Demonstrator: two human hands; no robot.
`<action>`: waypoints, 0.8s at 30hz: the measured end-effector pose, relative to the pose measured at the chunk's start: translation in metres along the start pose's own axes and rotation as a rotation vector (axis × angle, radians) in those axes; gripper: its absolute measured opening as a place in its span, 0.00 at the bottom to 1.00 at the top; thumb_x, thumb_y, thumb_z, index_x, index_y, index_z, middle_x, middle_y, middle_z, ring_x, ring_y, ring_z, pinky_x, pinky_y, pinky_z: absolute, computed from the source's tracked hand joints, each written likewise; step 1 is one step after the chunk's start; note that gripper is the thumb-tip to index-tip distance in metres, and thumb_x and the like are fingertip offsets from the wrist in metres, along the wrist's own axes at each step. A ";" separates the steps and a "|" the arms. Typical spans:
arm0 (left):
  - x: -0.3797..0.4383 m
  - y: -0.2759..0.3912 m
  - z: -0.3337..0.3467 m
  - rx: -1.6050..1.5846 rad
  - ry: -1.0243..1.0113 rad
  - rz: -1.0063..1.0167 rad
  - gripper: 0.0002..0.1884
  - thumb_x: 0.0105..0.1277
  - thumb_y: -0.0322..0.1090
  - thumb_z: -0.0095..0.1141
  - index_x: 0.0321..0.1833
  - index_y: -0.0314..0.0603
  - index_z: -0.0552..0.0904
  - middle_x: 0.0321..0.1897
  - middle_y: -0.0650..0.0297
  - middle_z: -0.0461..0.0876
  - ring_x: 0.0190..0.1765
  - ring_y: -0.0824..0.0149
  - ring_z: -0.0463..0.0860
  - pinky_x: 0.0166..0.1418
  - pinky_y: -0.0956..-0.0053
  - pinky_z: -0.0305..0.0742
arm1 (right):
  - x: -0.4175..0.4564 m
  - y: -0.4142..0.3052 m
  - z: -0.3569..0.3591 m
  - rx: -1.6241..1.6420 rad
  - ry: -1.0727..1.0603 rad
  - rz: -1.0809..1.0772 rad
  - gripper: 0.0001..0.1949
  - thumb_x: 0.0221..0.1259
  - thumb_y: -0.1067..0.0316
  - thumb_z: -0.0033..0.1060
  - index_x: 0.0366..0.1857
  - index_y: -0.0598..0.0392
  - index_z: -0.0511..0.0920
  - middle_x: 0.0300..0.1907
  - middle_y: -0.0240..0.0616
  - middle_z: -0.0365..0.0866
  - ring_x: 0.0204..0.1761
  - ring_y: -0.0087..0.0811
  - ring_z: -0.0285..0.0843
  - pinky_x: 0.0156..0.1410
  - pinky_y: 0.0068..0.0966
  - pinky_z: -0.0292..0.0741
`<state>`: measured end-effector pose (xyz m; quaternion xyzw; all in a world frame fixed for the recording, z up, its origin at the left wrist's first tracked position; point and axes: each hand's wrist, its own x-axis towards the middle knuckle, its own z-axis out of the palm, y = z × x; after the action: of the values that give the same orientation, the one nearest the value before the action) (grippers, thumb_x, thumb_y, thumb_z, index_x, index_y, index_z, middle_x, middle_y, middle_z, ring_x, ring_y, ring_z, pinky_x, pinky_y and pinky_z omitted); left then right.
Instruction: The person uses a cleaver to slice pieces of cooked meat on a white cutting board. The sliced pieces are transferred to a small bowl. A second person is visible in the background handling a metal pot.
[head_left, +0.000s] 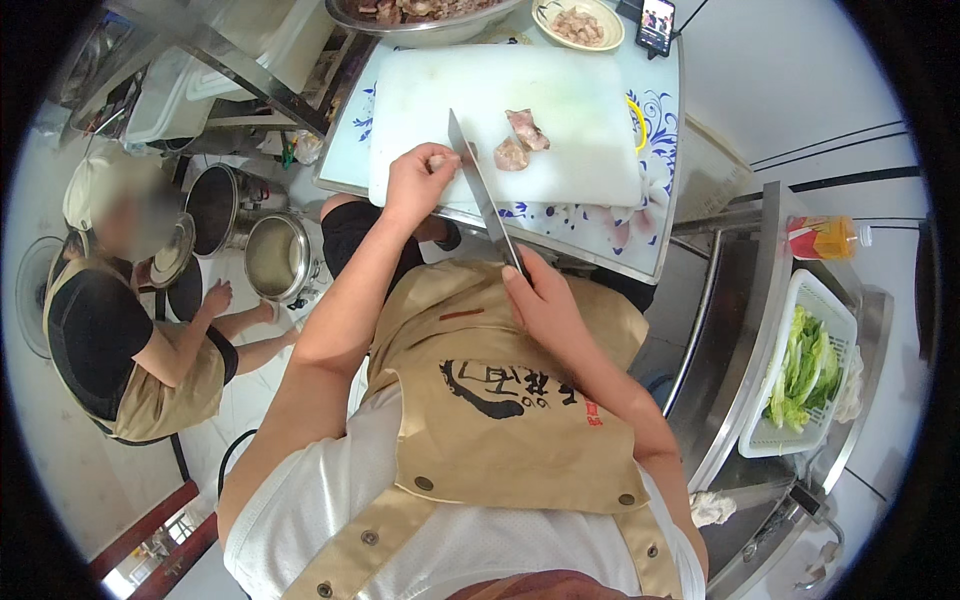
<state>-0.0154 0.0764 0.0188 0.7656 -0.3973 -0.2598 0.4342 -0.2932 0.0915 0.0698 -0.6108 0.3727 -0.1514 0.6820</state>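
My right hand (546, 296) grips the handle of a long, narrow kitchen knife (486, 199). Its blade slants up and left across the near edge of a white cutting board (420, 82). At the board's near left, my left hand (421, 184) pinches a small pale piece of meat (444, 161) between thumb and fingers, just left of the blade. Most of that piece is hidden by the fingers. Right of the blade, two larger pieces lie on the board: a longer piece of meat (528, 129) and a squarer piece of meat (511, 155).
Beyond the board stand a large metal basin of meat (450, 28), a bowl of small meat pieces (579, 28) and a propped phone (656, 26). A basket of leafy greens (757, 442) is on the right. At left, a person (97, 330) sits by metal pots (277, 259).
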 end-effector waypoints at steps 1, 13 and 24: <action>0.002 -0.001 -0.002 -0.161 -0.010 -0.055 0.09 0.73 0.35 0.68 0.45 0.35 0.90 0.35 0.59 0.92 0.35 0.69 0.88 0.41 0.73 0.83 | 0.007 0.000 -0.001 0.022 -0.003 -0.012 0.17 0.83 0.62 0.55 0.69 0.54 0.77 0.30 0.26 0.73 0.25 0.17 0.68 0.31 0.21 0.69; 0.025 -0.006 -0.023 -0.722 -0.082 -0.176 0.11 0.79 0.24 0.56 0.60 0.29 0.84 0.53 0.52 0.92 0.53 0.60 0.93 0.53 0.69 0.89 | 0.009 0.007 -0.031 0.166 -0.023 0.027 0.16 0.84 0.62 0.53 0.67 0.56 0.76 0.32 0.27 0.75 0.22 0.16 0.67 0.26 0.19 0.65; -0.020 -0.013 -0.031 0.337 0.051 0.487 0.23 0.67 0.29 0.69 0.65 0.38 0.82 0.62 0.49 0.85 0.67 0.44 0.82 0.72 0.54 0.77 | 0.005 0.005 -0.030 0.191 -0.005 0.061 0.16 0.85 0.62 0.52 0.66 0.57 0.76 0.33 0.29 0.76 0.21 0.17 0.69 0.25 0.18 0.66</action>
<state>0.0015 0.1111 0.0231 0.7152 -0.5959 -0.0591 0.3606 -0.3120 0.0677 0.0642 -0.5314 0.3735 -0.1640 0.7424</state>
